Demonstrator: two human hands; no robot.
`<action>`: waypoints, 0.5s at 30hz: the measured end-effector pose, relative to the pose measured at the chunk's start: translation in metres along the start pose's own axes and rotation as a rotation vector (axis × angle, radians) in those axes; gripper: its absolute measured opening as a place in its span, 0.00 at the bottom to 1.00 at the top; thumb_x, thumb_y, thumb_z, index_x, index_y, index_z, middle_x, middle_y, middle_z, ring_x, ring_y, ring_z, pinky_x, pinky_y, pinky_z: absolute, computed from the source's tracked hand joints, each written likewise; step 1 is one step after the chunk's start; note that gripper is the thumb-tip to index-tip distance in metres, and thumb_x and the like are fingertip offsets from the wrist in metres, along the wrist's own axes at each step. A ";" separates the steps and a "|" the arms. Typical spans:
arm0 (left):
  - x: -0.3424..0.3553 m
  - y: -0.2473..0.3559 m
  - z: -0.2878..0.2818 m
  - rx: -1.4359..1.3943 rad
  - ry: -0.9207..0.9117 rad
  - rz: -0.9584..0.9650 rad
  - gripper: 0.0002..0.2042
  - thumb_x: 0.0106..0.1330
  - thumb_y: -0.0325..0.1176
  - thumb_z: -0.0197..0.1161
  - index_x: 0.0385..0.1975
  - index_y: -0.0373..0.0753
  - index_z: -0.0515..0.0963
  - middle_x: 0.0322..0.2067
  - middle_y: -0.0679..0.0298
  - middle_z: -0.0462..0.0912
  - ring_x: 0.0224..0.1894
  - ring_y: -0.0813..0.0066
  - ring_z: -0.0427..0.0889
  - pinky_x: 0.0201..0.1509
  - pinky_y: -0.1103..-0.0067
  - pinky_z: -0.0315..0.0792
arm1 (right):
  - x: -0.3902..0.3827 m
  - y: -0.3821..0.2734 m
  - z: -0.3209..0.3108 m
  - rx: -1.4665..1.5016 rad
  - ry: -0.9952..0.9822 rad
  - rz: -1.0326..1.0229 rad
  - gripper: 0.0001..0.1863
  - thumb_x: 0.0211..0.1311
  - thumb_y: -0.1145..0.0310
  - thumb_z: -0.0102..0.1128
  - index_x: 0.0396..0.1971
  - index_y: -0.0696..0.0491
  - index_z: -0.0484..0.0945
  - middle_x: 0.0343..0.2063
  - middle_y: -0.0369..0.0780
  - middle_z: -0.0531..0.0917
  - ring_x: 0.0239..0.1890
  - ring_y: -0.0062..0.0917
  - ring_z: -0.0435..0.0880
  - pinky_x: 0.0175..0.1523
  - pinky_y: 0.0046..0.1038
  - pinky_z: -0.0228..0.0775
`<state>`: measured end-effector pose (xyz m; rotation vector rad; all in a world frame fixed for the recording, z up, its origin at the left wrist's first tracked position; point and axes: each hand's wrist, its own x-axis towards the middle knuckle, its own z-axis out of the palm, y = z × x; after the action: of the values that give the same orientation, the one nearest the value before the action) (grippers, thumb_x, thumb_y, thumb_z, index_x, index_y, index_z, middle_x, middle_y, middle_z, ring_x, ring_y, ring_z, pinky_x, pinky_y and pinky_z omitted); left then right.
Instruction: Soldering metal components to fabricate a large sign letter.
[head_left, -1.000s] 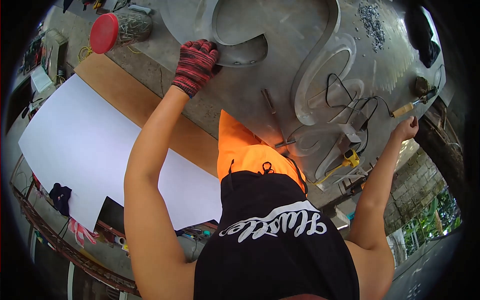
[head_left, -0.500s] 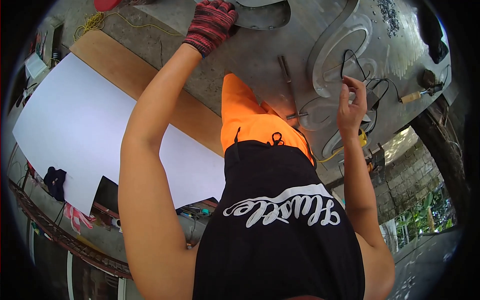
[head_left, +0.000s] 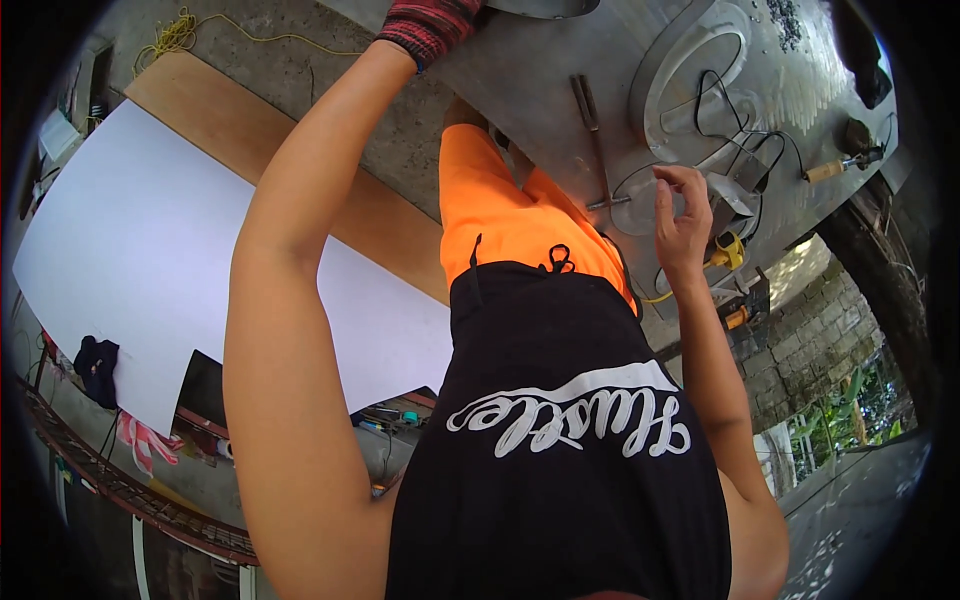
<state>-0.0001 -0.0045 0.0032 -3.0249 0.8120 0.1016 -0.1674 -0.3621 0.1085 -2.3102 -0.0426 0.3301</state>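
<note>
My left hand (head_left: 432, 28), in a red and black knit glove, is at the top edge beside a curved grey metal piece (head_left: 548, 8). Its fingers are cut off by the frame, so a grip cannot be made out. My bare right hand (head_left: 684, 225) is held over the near side of the metal-topped table (head_left: 540, 75), thumb and bent fingers apart, nothing between them. Left of it lies a metal rod tool (head_left: 598, 150) with a forked end and a crossbar. Beyond stands a curved metal strip (head_left: 655, 85) around flat cut shapes.
A soldering iron with a wooden handle (head_left: 825, 172) and a black cord (head_left: 703, 105) lie at right. Near my right wrist is a yellow tool (head_left: 728, 250). A large white sheet (head_left: 130, 260) and a brown board (head_left: 215, 105) spread at left. Yellow cord (head_left: 170, 38) is coiled behind.
My left hand has gone further toward the top edge, partly out of view. The right hand has shifted slightly left and lower. The view has tilted, so the curved metal piece shows less.
</note>
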 end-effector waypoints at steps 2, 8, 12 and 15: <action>0.000 -0.001 0.001 0.011 -0.005 0.001 0.16 0.56 0.50 0.66 0.36 0.46 0.82 0.41 0.61 0.82 0.49 0.60 0.80 0.52 0.60 0.69 | -0.003 -0.005 0.003 -0.008 -0.002 -0.012 0.07 0.66 0.78 0.59 0.42 0.57 0.82 0.39 0.42 0.83 0.45 0.32 0.81 0.52 0.30 0.72; 0.001 0.000 0.000 -0.002 -0.045 -0.021 0.15 0.57 0.49 0.65 0.36 0.47 0.82 0.41 0.61 0.83 0.49 0.60 0.81 0.51 0.61 0.70 | -0.014 -0.009 0.004 0.000 -0.043 0.013 0.07 0.67 0.78 0.58 0.41 0.57 0.82 0.39 0.42 0.83 0.46 0.33 0.81 0.52 0.30 0.72; -0.002 -0.002 -0.001 0.006 0.017 0.017 0.14 0.57 0.49 0.65 0.35 0.47 0.83 0.40 0.61 0.83 0.48 0.60 0.82 0.51 0.61 0.70 | -0.015 -0.005 0.004 0.029 -0.065 0.066 0.07 0.69 0.78 0.57 0.43 0.58 0.81 0.40 0.40 0.83 0.44 0.27 0.81 0.51 0.25 0.71; -0.001 -0.006 -0.003 -0.028 0.045 0.036 0.13 0.58 0.49 0.65 0.34 0.47 0.83 0.39 0.62 0.84 0.47 0.60 0.82 0.51 0.61 0.71 | -0.014 -0.006 0.003 0.002 -0.085 0.030 0.07 0.69 0.79 0.56 0.43 0.59 0.81 0.40 0.40 0.83 0.44 0.27 0.81 0.51 0.26 0.71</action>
<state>0.0018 0.0008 0.0059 -3.0500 0.8767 0.0455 -0.1809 -0.3578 0.1136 -2.2956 -0.0497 0.4438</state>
